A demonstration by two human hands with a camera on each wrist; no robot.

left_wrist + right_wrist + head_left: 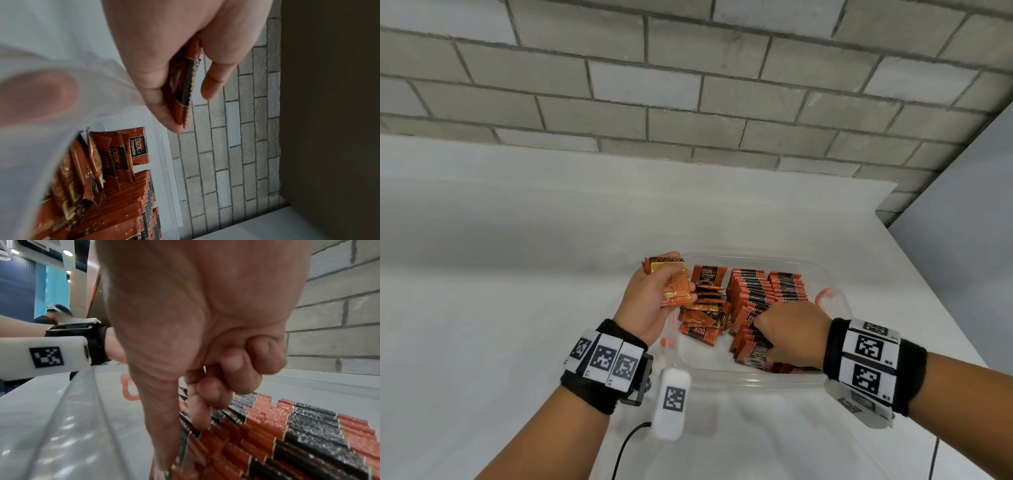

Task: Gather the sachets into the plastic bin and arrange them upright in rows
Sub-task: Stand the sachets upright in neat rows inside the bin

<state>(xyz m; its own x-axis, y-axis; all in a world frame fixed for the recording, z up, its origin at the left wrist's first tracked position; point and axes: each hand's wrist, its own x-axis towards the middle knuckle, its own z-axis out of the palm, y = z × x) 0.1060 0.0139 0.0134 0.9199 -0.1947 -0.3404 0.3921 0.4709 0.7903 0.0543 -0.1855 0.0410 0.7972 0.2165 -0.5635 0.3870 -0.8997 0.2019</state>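
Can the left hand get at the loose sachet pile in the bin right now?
Probably not yet: the left hand already grips a few sachets. It hovers right beside the loose pile in the bin, with nothing between.

Counter [517, 274]: bare white surface left of and behind the plastic bin [756, 380]; brick wall [688, 85] bounds it at the back. Bin interior: right part packed with upright sachet rows [767, 284], right hand [791, 335] pressed among them. Left part holds a loose sachet heap [705, 311]. Bare floor only at near-left corner. Left hand [654, 301], gripping a few sachets [674, 284], hangs over the bin's left wall.
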